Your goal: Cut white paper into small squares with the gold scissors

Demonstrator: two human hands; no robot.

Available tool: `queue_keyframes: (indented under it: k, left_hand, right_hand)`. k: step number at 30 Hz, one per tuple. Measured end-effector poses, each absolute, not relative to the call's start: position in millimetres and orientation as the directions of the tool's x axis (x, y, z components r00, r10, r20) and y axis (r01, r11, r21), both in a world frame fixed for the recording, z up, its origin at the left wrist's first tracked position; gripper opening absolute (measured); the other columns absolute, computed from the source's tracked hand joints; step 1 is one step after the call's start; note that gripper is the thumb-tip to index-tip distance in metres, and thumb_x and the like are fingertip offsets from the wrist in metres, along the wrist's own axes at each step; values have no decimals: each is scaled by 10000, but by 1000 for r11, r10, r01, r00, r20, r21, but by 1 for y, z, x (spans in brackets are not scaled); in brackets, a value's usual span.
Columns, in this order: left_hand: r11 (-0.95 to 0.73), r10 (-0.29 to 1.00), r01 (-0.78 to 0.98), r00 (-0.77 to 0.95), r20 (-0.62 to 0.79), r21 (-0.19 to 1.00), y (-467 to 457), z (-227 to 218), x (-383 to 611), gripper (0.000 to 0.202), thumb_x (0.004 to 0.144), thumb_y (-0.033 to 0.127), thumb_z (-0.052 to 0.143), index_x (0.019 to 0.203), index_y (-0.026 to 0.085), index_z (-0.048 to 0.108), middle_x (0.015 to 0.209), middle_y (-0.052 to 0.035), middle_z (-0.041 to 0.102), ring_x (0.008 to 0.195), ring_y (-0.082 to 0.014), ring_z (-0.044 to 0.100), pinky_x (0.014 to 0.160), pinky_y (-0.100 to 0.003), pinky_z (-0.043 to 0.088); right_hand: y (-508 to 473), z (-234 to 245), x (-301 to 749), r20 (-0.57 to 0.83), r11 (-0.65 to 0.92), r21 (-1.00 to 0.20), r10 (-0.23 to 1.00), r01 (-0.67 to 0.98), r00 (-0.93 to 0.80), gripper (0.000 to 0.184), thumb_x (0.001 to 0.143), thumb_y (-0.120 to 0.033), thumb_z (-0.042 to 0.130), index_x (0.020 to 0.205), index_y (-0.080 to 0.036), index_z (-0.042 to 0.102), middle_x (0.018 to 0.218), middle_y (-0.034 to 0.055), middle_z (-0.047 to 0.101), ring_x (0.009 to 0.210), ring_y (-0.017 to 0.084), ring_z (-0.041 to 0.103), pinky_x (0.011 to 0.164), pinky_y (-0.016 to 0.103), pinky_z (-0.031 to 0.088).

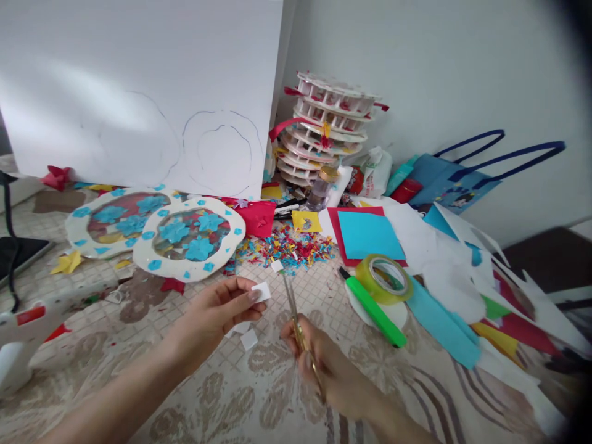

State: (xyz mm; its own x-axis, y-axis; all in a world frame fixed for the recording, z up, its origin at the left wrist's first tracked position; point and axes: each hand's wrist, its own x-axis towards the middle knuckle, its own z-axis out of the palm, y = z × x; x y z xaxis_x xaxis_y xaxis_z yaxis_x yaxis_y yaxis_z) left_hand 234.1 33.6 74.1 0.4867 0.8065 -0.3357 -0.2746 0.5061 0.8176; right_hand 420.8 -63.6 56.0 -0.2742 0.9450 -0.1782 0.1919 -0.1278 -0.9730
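Between the thumb and fingers of my left hand (231,305) is a small white foam square (263,291). My right hand (319,357) is closed around the gold handles of a pair of scissors (296,314), whose blades point away from me and look nearly together. Just beyond the blade tips lies a tiny white piece (276,266). Below my left hand, another white square (248,340) rests on the patterned tablecloth. A heap of red, blue and yellow paper bits (296,243) is spread farther back.
White oval frames with blue paper flowers (189,237) lie left, near a glue gun (28,333). To the right are a tape roll (383,279), a green cutter (377,311) and paper sheets (370,234). A tiered white model (324,129) stands behind, beside a large white board (139,92).
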Motion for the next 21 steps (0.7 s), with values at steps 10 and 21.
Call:
queue_keyframes:
  k: [10, 21]
  left_hand:
    - [533, 800, -313, 488, -348, 786, 27, 70, 239, 184, 690, 265, 779, 763, 154, 653, 779, -11, 720, 760, -131, 670, 744, -226, 531]
    - [529, 809, -390, 500, -309, 753, 26, 61, 241, 74, 761, 205, 718, 765, 159, 661, 817, -7, 700, 788, -117, 646, 775, -226, 528]
  right_hand:
    - [-68, 41, 405, -228, -167, -939, 957, 302, -179, 339, 828, -543, 467, 784, -211, 417, 617, -52, 374, 518, 89, 315, 456, 205, 267]
    - [-67, 47, 403, -235, -161, -922, 956, 352, -176, 200, 819, -376, 475, 749, -216, 378, 589, -60, 372, 500, 95, 327, 460, 218, 265]
